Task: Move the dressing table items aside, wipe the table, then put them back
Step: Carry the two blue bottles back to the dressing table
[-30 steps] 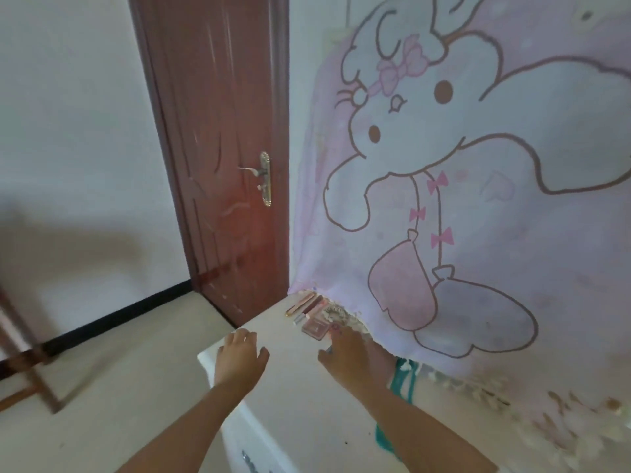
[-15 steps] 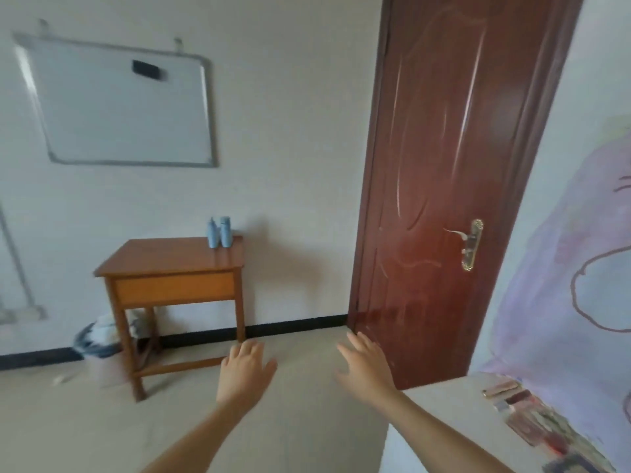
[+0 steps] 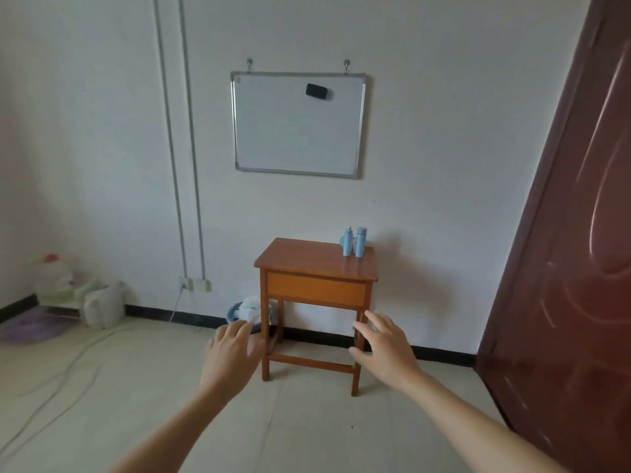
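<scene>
Items: two blue bottles (image 3: pixel 360 241) stand at the back right corner of the wooden table (image 3: pixel 307 257), close to the wall. I'd guess they're dressing-table stuff parked there.
Dressing table: not in view, so can't say if it's wiped yet.
Bottle axis: both upright, long axis vertical. They're side by side, touching or nearly; can't tell which.
Direction from grip: bottles are ahead and above my hands, a bit right of centre and well apart from both.
Nearer hand: right hand (image 3: pixel 386 346) lines up almost under them. Left hand (image 3: pixel 232 356) sits off past the table's left legs.
Grip, L: empty, palm down, fingers straight and loosely together.
Grip, R: empty, fingers spread and relaxed, nothing pinched.
Next move, prob.: walk up and take one bottle per hand round the body from the front. They're tall and narrow, so a knock could tip one into the other.
Table front: orange panel under the top. Can't tell if it's a drawer, and nothing shows inside.
Bin (image 3: pixel 235 310): on the floor left of the table legs, with a white plastic bag (image 3: pixel 251 305) in it.
Wall: whiteboard (image 3: pixel 297 131) above the table, with a black eraser (image 3: pixel 319 90) stuck on it.
Right edge: dark red door (image 3: pixel 563 268).
</scene>
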